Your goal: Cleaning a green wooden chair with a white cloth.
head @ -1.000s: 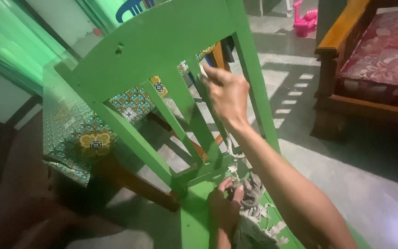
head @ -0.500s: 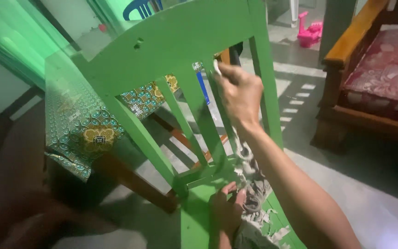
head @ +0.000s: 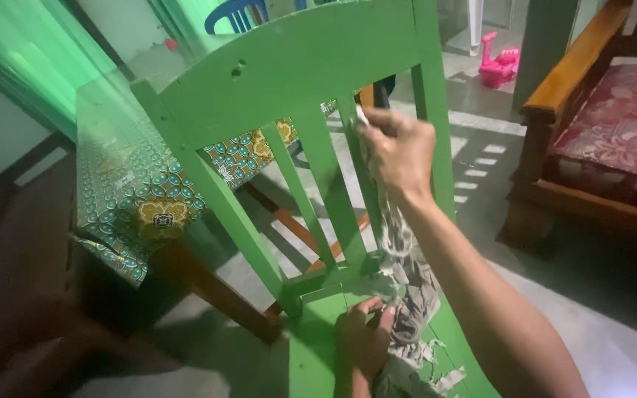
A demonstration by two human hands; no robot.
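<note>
Right hand (head: 398,151): raised against the chair back, fingers curled together and clamped on the upper end of a worn, pale rag (head: 407,287), pressing it to one of the upright slats just under the top rail.
Left hand (head: 363,340): low on the chair seat, at the foot of the slats, fingers bent and pinching the lower part of the same rag against the seat.
Rag: hangs in a loose, frayed strip from the right hand down past the forearm to the left hand, then spills in tatters onto the seat.
Slat under the right hand (head: 366,180): green, upright, the third of the thin slats counted from the left; partly hidden by the rag and fingers.
Green chair (head: 289,66): wooden, painted bright green, its back turned toward the camera; broad top rail with a small hole left of centre, thin slats between two thicker posts.
Chair seat (head: 317,346): green, touched by the left hand and the rag's end.
Bench behind the chair (head: 149,206): covered by a patterned cloth of teal, yellow and white, seen through and left of the slats, on brown wooden legs.
Wooden sofa (head: 613,140): to the right, well apart, brown frame with a red floral cushion.
Pink toy (head: 499,65): on the floor far behind, near the top edge.
Blue chair (head: 234,13): plastic, only its top in view beyond the bench.
</note>
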